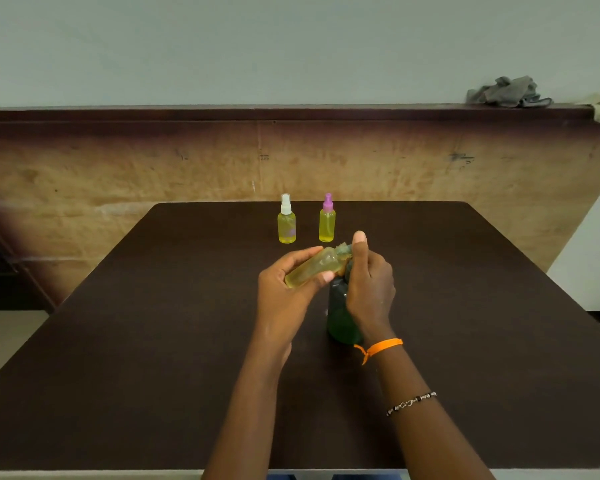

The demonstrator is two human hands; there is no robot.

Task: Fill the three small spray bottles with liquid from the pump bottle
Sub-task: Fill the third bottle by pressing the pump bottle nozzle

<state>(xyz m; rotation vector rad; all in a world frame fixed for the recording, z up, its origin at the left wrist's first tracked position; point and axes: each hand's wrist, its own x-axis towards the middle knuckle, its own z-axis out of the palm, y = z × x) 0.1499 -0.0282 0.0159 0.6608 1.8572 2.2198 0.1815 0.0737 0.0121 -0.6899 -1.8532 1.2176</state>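
We see our left hand [284, 289] curled round a small bottle [312, 268], holding it tilted with its neck pointing up and to the right, yellow liquid inside. Our right hand [369, 285] meets that neck, thumb raised straight up and fingers closed on something greenish there; it may be a cap or the pump head, but the spot is blurred and we cannot tell which. Directly below the right hand and partly hidden by it stands the green pump bottle [340, 320], upright on the dark table [118, 341]. Beyond both hands, well apart from them, two spray bottles stand upright side by side, both full of yellow liquid: the white-capped bottle [286, 220] beyond the left hand, the purple-capped bottle [327, 219] just beyond the right thumb. An orange band [383, 346] and a beaded bracelet [411, 403] circle the right arm.
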